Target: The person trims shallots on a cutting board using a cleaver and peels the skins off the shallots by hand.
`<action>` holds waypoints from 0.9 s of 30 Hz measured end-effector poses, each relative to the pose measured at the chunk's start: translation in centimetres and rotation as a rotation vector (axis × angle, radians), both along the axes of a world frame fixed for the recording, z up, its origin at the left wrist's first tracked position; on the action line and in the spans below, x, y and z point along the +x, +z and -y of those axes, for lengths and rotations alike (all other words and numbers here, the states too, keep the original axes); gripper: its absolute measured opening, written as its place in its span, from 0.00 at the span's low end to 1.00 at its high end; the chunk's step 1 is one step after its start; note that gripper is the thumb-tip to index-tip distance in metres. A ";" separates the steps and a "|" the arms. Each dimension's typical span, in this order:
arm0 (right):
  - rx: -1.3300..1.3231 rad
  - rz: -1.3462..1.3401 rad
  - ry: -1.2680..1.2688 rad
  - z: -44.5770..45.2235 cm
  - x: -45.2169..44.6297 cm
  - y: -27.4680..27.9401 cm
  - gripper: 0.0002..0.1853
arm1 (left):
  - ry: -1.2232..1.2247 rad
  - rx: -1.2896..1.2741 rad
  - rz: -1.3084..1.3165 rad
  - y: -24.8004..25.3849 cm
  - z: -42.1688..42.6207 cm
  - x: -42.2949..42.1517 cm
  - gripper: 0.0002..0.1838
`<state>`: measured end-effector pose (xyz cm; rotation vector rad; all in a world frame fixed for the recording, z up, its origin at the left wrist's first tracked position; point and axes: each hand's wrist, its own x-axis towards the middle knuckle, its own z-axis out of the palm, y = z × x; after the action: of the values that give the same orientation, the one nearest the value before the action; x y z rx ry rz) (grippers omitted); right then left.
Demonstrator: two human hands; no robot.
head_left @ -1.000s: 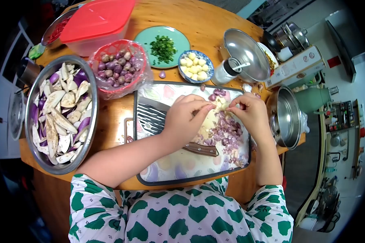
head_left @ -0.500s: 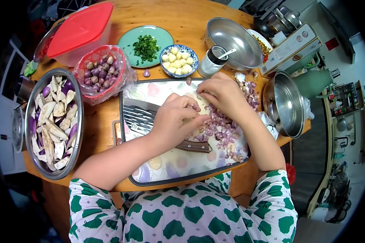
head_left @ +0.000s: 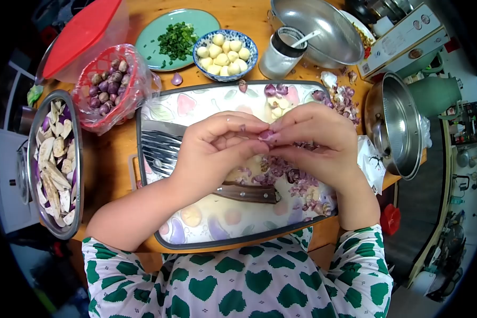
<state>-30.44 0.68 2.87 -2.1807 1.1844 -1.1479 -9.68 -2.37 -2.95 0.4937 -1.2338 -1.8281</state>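
Observation:
My left hand (head_left: 209,151) and my right hand (head_left: 320,146) meet over the cutting board (head_left: 196,230), fingertips pinched on a small purple shallot (head_left: 266,136) between them. Fingers cover part of it. Beneath my left hand lies a cleaver (head_left: 249,192), its wooden handle toward the middle and its slotted-looking blade to the left. Purple shallot skins (head_left: 310,193) are scattered under and beside my right hand. Beyond the hands, a few pale peeled pieces (head_left: 279,108) and some purple shallots (head_left: 275,90) rest near the board's far edge.
A red basket (head_left: 79,108) lined with plastic holds unpeeled shallots. Left of it stands a metal bowl (head_left: 78,180) of cut eggplant. At the back are a green plate (head_left: 143,40) of chopped greens, a blue-patterned bowl (head_left: 223,77) of garlic, a jar (head_left: 278,58) and metal basins (head_left: 403,132).
My right hand has come back from the board's far edge to my left hand, and both now pinch the shallot. The view has shifted, uncovering the peeled pieces.

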 end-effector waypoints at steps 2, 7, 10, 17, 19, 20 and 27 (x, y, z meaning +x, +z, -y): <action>0.010 0.033 -0.019 -0.3 -0.2 -0.6 0.11 | -0.027 0.006 0.064 0.4 0.1 0.3 0.15; 0.060 0.028 -0.009 -0.5 -1.0 -0.6 0.10 | -0.051 -0.056 0.076 -0.2 0.2 0.5 0.15; 0.059 0.071 0.002 -0.1 -0.6 -0.6 0.10 | -0.063 0.003 -0.019 -0.3 0.1 0.3 0.16; -0.068 -0.071 0.066 0.0 -0.7 -0.4 0.11 | -0.137 0.064 -0.112 -0.6 0.2 0.3 0.17; -0.152 -0.172 0.106 0.3 -1.0 0.0 0.11 | -0.140 0.131 -0.130 -0.6 0.3 0.3 0.18; -0.128 -0.169 0.106 0.3 -1.0 0.1 0.12 | -0.127 0.177 -0.125 -0.5 0.4 0.4 0.18; 0.200 -0.241 -0.044 -0.6 -1.8 0.3 0.11 | -0.109 0.265 -0.014 0.3 0.7 0.4 0.17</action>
<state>-32.20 1.24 3.21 -2.1910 1.3875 -0.7598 -9.29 -3.04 -2.62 0.5673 -1.0308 -2.0984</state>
